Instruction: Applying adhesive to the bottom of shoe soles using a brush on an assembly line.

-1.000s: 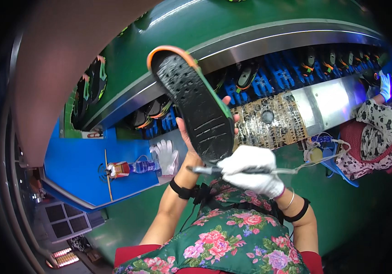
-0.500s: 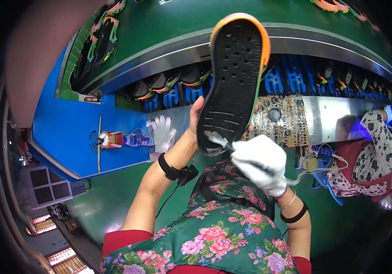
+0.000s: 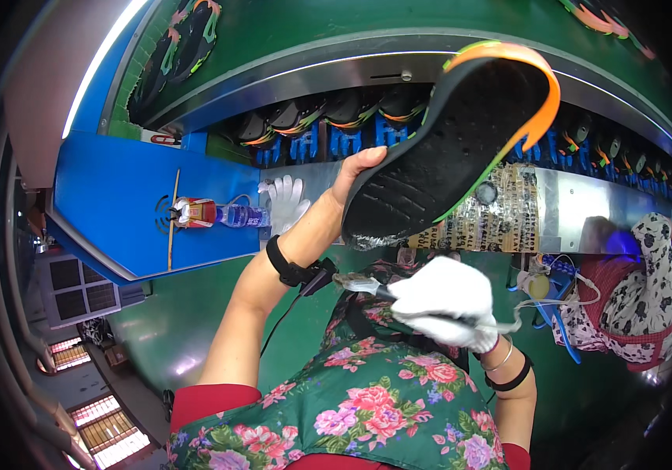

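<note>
My bare left hand [image 3: 357,168] grips a long black shoe sole [image 3: 418,172] by its left edge, thumb on the near face. The sole tilts up to the right; an orange and green band wraps its far end, and its lower end looks wet and shiny. Most of my left fingers are hidden behind it. Below the sole, my right hand [image 3: 445,301], in a white glove, is closed around the dark handle of a small brush [image 3: 362,284]. The brush tip points left, apart from the sole, close to the strap on my left wrist.
Shoe parts stand on blue holders [image 3: 344,141] under a metal-edged green conveyor [image 3: 312,47]. On the blue table [image 3: 116,211] lie a stick and a plastic bottle [image 3: 240,216], beside a white glove [image 3: 285,202]. Another person [image 3: 633,290] works at the right.
The brush has come off the sole's lower end and dropped away below it. The sole has tilted, its far end swinging right.
</note>
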`<control>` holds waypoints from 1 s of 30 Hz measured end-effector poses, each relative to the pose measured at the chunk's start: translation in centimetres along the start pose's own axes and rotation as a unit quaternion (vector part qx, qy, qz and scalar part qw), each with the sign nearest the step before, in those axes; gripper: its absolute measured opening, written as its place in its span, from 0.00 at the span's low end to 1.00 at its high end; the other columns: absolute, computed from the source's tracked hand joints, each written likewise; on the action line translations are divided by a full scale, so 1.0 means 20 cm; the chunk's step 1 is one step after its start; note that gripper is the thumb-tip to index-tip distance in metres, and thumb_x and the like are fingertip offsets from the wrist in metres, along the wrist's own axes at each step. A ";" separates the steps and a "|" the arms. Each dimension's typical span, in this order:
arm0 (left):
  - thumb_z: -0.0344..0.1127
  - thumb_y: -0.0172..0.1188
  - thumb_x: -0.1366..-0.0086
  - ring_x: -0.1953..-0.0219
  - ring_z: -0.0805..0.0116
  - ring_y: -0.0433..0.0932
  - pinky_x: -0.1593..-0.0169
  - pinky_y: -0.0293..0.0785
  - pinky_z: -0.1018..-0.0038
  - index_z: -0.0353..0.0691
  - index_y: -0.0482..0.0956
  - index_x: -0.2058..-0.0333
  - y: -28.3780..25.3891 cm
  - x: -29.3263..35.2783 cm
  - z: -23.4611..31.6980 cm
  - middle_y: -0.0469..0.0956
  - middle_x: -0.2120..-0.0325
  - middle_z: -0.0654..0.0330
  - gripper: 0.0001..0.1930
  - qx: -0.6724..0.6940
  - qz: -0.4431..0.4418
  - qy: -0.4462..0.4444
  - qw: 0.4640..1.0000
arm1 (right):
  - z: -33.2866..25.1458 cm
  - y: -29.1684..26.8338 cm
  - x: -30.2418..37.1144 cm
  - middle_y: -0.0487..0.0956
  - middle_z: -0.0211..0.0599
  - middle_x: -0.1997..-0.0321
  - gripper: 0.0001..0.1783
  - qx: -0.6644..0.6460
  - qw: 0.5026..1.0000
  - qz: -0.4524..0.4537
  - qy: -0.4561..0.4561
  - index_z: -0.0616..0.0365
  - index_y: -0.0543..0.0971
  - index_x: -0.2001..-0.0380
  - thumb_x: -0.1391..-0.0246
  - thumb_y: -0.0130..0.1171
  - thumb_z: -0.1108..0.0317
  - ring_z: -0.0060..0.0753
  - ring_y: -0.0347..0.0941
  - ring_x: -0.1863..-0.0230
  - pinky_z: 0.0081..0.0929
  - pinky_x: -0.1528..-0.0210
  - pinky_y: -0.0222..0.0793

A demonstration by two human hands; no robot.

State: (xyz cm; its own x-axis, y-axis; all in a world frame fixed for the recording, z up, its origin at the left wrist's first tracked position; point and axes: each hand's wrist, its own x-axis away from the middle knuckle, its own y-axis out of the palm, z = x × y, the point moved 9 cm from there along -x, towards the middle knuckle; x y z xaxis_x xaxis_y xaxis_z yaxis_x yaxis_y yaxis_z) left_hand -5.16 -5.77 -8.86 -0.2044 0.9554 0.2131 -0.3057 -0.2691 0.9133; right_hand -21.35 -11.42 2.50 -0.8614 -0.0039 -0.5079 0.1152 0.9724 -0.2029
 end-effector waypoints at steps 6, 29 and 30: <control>0.55 0.58 0.32 0.41 0.46 0.80 0.34 0.74 0.49 0.35 0.69 0.32 0.04 -0.08 0.03 0.77 0.39 0.42 0.38 0.008 -0.013 0.052 0.999 | 0.14 -0.03 -0.01 0.89 0.41 0.61 0.09 -0.031 0.983 0.106 0.147 0.56 0.89 0.66 0.54 0.76 0.75 0.36 0.85 0.61 0.31 0.56 0.80; 0.65 0.60 0.34 0.34 0.37 0.72 0.34 0.70 0.37 0.38 0.57 0.26 0.11 0.33 0.03 0.63 0.30 0.36 0.49 0.020 -0.111 0.152 0.982 | 0.05 -0.23 -0.28 0.86 0.42 0.64 0.14 -0.002 0.989 0.133 0.065 0.64 0.86 0.63 0.57 0.73 0.80 0.38 0.83 0.63 0.33 0.58 0.79; 0.67 0.63 0.38 0.35 0.35 0.71 0.36 0.72 0.36 0.37 0.55 0.26 0.20 0.36 0.15 0.62 0.31 0.35 0.53 -0.030 -0.165 0.162 0.972 | 0.07 -0.30 -0.21 0.86 0.42 0.63 0.13 -0.089 0.971 0.206 0.082 0.66 0.86 0.63 0.56 0.72 0.80 0.37 0.83 0.63 0.32 0.58 0.79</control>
State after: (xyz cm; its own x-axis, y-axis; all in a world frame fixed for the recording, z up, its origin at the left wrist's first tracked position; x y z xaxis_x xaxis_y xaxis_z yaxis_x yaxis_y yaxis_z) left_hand -4.94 0.40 -2.67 -0.3647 0.9052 -0.2180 -0.4557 0.0306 0.8896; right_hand -17.63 -17.54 4.65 -0.8298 0.4162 -0.3717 0.3915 0.9089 0.1438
